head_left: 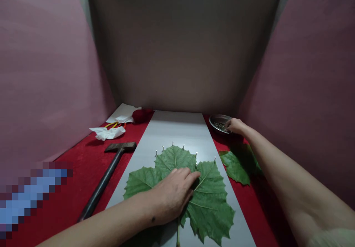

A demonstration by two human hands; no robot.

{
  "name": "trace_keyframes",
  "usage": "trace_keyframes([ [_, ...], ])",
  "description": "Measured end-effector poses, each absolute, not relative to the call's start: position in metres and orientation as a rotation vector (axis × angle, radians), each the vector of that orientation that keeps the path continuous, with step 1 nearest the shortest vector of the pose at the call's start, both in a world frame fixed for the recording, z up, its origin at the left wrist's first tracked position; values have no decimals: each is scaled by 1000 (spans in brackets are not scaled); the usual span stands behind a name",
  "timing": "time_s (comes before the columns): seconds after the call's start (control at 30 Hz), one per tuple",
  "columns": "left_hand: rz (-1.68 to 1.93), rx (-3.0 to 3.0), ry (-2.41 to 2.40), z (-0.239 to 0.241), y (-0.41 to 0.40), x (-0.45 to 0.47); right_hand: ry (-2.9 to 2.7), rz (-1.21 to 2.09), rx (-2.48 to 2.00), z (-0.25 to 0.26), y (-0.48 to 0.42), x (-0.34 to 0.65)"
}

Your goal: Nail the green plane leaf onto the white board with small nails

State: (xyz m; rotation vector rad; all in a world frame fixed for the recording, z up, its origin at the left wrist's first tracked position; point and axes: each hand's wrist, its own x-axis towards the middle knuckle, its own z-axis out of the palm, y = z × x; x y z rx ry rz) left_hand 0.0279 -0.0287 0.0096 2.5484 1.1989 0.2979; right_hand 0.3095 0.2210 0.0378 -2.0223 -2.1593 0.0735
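Note:
A large green lobed leaf lies on a long white board. Several small nails stand upright in the board along the leaf's upper edge. My left hand rests on the middle of the leaf and presses it down, its fingers lying across the surface and its thumb hidden. At the right, my right hand reaches into a round metal bowl of loose nails. Its fingers bend together among the nails, and whatever they pinch is hidden.
A hammer with a dark handle lies left of the board on red cloth. Beyond it are crumpled white tissue, yellow-orange handles and a dark red bundle. A second leaf lies right, under my right forearm.

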Motion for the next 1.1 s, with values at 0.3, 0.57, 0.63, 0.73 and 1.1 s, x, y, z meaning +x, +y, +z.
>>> trace_keyframes([
  [0.3, 233, 2520, 1215, 15, -33, 28, -2227, 42, -2023, 21, 239, 304],
  [0.57, 177, 2545, 1246, 16, -31, 32, -1855, -158, -1867, 40, 209, 308],
  [0.63, 151, 2562, 1235, 17, -31, 33, -1773, -43, -1658, 50, 192, 302],
  [0.73, 137, 2591, 1221, 17, -30, 34, -1642, 424, -1384, 64, 158, 287],
  [1.1, 140, 2640, 1198, 18, -28, 36, -1513, 1362, -957, 52, 53, 260],
])
